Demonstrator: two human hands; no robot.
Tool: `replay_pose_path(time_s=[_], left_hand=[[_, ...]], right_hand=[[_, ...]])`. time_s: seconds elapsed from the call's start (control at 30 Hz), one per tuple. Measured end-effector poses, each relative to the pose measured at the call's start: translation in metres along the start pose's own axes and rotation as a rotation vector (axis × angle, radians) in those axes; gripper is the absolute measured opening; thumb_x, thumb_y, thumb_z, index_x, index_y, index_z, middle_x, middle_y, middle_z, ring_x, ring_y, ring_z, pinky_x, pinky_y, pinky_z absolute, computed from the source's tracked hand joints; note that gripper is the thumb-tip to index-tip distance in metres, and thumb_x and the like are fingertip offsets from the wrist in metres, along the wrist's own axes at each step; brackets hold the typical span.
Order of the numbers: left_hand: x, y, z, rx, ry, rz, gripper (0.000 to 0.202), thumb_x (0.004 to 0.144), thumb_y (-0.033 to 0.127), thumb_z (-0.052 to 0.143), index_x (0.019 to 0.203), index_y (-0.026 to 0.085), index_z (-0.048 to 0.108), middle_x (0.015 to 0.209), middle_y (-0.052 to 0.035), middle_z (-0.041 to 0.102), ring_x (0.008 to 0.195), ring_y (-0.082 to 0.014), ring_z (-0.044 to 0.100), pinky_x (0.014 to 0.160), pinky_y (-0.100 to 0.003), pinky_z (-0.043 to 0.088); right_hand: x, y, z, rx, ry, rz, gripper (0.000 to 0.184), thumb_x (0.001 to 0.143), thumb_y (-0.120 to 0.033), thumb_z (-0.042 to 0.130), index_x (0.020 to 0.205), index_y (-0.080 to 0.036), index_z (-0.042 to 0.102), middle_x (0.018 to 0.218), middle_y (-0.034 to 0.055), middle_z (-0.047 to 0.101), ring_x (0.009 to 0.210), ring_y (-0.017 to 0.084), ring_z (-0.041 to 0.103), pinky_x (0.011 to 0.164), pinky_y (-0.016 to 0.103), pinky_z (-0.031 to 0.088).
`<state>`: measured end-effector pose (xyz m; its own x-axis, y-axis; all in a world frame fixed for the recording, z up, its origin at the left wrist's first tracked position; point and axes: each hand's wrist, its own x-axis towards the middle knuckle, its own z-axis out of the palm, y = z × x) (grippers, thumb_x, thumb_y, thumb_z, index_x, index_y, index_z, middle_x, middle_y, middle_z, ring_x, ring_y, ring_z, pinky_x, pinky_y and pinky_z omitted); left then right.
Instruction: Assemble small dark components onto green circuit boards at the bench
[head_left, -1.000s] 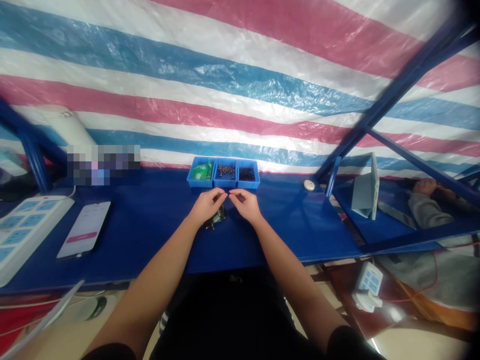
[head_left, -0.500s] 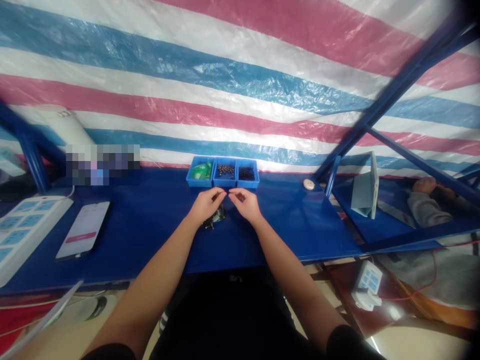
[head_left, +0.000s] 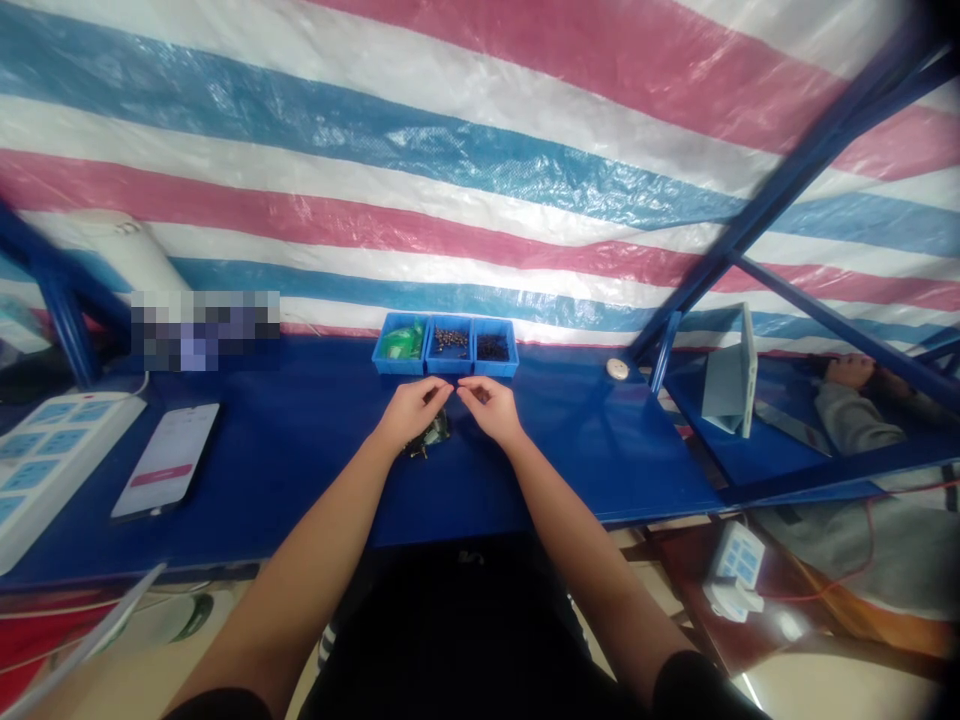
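My left hand (head_left: 418, 408) and my right hand (head_left: 489, 405) face each other over the blue table, fingertips pinched and a small gap between them. Whatever either pinch holds is too small to make out. Partly under my left hand lies a dark, shiny plastic bag (head_left: 436, 434) with small brass-coloured bits at its near edge. Just beyond my hands three blue bins stand in a row: the left bin (head_left: 381, 366) has a green bag (head_left: 405, 342) in it, the middle bin (head_left: 450, 367) small brownish metal parts (head_left: 450, 340), the right bin (head_left: 496, 368) small black parts (head_left: 491, 348).
On the left of the table (head_left: 300, 470) are a phone (head_left: 166, 460) and a white power strip (head_left: 60, 460). A round whitish object (head_left: 617, 369) sits near the blue frame (head_left: 694, 270). Beyond the frame are a tablet (head_left: 739, 375) and another person's sleeve (head_left: 855, 415).
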<state>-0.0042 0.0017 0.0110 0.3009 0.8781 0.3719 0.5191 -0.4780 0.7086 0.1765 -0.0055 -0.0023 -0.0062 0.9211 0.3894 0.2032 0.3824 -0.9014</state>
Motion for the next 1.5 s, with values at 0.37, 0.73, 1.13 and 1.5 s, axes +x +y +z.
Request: replay_pose_path(time_s=[0.37, 0.73, 1.13, 1.5], left_hand=[[0.0009, -0.0002, 0.0011, 0.03, 0.023, 0.002, 0.034, 0.093, 0.049, 0.048, 0.096, 0.021, 0.066, 0.067, 0.0009, 0.065, 0.06, -0.0136, 0.059, 0.062, -0.024, 0.045], [0.0003, -0.0004, 0.0023, -0.004, 0.038, 0.021, 0.033, 0.092, 0.048, 0.049, 0.102, 0.021, 0.065, 0.066, 0.0018, 0.063, 0.058, -0.0129, 0.057, 0.063, -0.024, 0.046], [-0.0003, 0.0008, 0.002, -0.03, 0.049, 0.023, 0.034, 0.091, 0.049, 0.051, 0.104, 0.021, 0.064, 0.067, 0.002, 0.062, 0.059, -0.0129, 0.056, 0.063, -0.024, 0.046], [-0.0004, 0.0008, 0.0025, -0.048, 0.051, 0.018, 0.033, 0.089, 0.048, 0.054, 0.106, 0.022, 0.064, 0.068, 0.0024, 0.062, 0.06, -0.0126, 0.057, 0.064, -0.024, 0.046]], right_hand=[[-0.0014, -0.0004, 0.0001, 0.001, -0.01, -0.008, 0.023, 0.082, -0.037, 0.066, 0.097, -0.02, 0.073, 0.089, 0.005, 0.074, 0.076, 0.018, 0.068, 0.073, 0.031, 0.056], [-0.0003, -0.0006, -0.0013, -0.037, 0.016, -0.035, 0.022, 0.082, -0.036, 0.066, 0.097, -0.021, 0.073, 0.094, 0.0051, 0.074, 0.078, 0.018, 0.069, 0.076, 0.031, 0.057], [-0.0007, -0.0011, -0.0014, -0.1, 0.026, -0.087, 0.022, 0.083, -0.037, 0.066, 0.098, -0.023, 0.074, 0.094, 0.0047, 0.074, 0.079, 0.019, 0.069, 0.079, 0.034, 0.058], [-0.0005, 0.0006, -0.0014, -0.098, 0.027, -0.089, 0.021, 0.083, -0.035, 0.066, 0.098, -0.024, 0.075, 0.095, 0.0043, 0.074, 0.081, 0.019, 0.069, 0.081, 0.034, 0.058]])
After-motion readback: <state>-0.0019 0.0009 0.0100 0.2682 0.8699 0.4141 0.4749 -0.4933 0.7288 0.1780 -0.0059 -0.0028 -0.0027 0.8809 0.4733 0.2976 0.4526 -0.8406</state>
